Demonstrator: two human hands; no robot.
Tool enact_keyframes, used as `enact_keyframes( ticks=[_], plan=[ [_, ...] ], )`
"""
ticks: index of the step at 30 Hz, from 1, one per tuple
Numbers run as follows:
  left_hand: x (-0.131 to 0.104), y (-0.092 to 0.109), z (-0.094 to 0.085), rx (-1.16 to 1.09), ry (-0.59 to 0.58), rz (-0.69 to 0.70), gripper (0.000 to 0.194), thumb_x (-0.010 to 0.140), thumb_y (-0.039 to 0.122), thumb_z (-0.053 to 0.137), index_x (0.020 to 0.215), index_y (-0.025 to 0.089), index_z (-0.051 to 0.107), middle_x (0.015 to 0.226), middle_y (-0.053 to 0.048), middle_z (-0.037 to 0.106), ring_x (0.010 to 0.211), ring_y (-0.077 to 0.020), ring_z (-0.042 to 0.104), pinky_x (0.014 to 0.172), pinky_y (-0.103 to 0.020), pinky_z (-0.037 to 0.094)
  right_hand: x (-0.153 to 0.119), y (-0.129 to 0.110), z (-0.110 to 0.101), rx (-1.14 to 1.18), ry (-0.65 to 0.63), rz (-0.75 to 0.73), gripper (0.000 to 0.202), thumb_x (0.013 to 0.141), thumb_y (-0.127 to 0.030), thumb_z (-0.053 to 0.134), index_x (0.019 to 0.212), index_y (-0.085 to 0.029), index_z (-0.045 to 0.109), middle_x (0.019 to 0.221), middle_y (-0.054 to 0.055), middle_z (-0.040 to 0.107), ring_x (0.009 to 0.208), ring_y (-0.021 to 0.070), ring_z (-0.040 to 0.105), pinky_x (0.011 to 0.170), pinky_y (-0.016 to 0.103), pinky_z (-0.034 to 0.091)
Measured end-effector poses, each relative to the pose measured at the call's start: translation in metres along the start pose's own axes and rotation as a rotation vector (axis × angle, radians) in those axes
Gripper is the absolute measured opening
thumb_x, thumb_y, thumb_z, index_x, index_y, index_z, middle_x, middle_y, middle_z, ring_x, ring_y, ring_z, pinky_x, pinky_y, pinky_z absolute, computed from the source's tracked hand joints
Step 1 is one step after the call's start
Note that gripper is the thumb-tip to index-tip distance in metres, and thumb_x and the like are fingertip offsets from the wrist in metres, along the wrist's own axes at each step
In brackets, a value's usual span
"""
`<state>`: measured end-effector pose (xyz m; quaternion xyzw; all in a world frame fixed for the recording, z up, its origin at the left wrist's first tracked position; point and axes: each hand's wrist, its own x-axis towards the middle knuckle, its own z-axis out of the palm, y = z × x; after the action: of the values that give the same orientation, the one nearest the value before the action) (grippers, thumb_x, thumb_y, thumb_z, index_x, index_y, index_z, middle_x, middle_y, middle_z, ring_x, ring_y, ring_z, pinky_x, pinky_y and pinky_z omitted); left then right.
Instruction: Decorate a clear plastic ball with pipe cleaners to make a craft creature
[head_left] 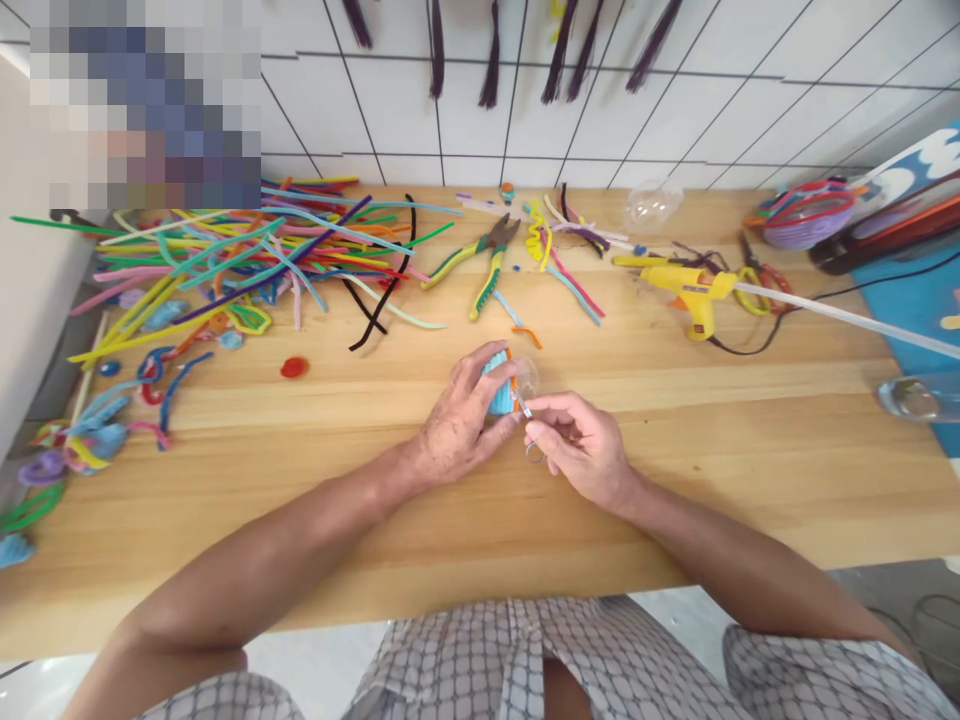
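My left hand (469,415) is closed around a light blue pipe-cleaner piece (499,392) with an orange strip along its right edge. The piece stands near the middle of the table, partly covered by my fingers. Just to its right my right hand (581,445) grips small silver scissors (524,406); their tip meets the orange edge and one finger loop shows below. A clear plastic dome (529,374) sits against the orange side, partly hidden by my hands. Whether the blades are apart is too small to tell.
Loose coloured pipe cleaners (247,250) are heaped at the back left. Green-yellow pliers (491,260) lie behind my hands. To the right are a yellow glue gun (694,290), orange-handled scissors (761,285) and a clear cup (919,397). A red cap (294,367) lies left.
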<state>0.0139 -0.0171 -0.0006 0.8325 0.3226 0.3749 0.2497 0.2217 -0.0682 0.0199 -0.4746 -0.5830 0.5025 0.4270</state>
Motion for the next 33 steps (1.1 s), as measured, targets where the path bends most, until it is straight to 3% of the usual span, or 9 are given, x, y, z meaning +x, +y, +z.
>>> enact_keyframes(
  ticks=[16, 33],
  plan=[
    [-0.0001, 0.0000, -0.0012, 0.000, -0.006, 0.006, 0.062, 0.107, 0.030, 0.060, 0.161, 0.030, 0.032, 0.160, -0.021, 0.041, 0.153, -0.0348, 0.044, 0.120, -0.057, 0.046, 0.0011, 0.0026, 0.0010, -0.035, 0.002, -0.028, 0.027, 0.102, -0.045, 0.069, 0.116, -0.022, 0.068, 0.075, -0.001, 0.073, 0.054, 0.0103, 0.062, 0.047, 0.021, 0.049],
    [-0.0005, -0.0010, -0.0009, -0.001, -0.009, 0.005, 0.062, 0.107, 0.032, 0.060, 0.162, 0.031, 0.031, 0.161, -0.021, 0.041, 0.154, -0.0353, 0.044, 0.120, -0.057, 0.046, 0.0057, 0.0010, 0.0027, 0.150, -0.034, 0.180, 0.040, 0.092, -0.058, 0.078, 0.101, -0.022, 0.062, 0.070, -0.002, 0.073, 0.045, 0.0088, 0.055, 0.039, 0.020, 0.045]
  ],
)
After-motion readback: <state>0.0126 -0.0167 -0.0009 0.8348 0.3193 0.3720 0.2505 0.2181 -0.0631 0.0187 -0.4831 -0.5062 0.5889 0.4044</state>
